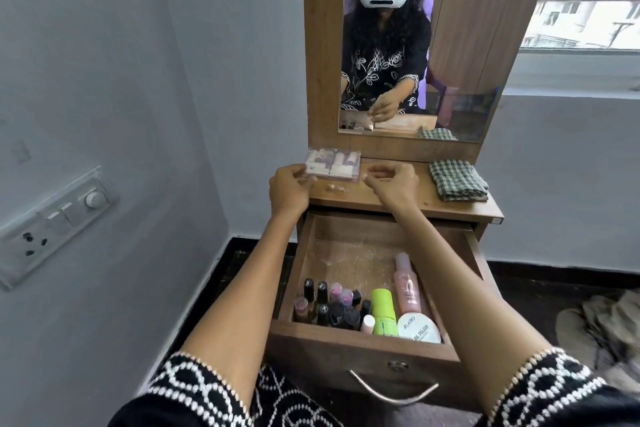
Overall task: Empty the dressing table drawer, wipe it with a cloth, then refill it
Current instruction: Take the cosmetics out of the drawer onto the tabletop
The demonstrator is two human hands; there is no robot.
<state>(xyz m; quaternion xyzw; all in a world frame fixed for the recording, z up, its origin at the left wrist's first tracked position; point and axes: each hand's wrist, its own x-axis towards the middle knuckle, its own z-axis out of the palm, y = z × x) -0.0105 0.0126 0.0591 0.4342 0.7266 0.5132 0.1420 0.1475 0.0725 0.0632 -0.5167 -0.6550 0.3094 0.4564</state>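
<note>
Left hand (289, 189) pinches the clear box (332, 168) behind the drawer (363, 350); right hand (393, 182) hovers loosely curled, holding nothing. Park it snug against the mirror (415, 45), leaving room.

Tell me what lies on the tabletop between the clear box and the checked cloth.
In the head view, only the right hand hovers there, between clear box and checked cloth; the wood looks bare.

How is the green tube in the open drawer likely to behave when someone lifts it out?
The green tube looks like smooth plastic, so probably light and slightly slippery. Being round and lying flat, it may roll once set on the tabletop.
</note>
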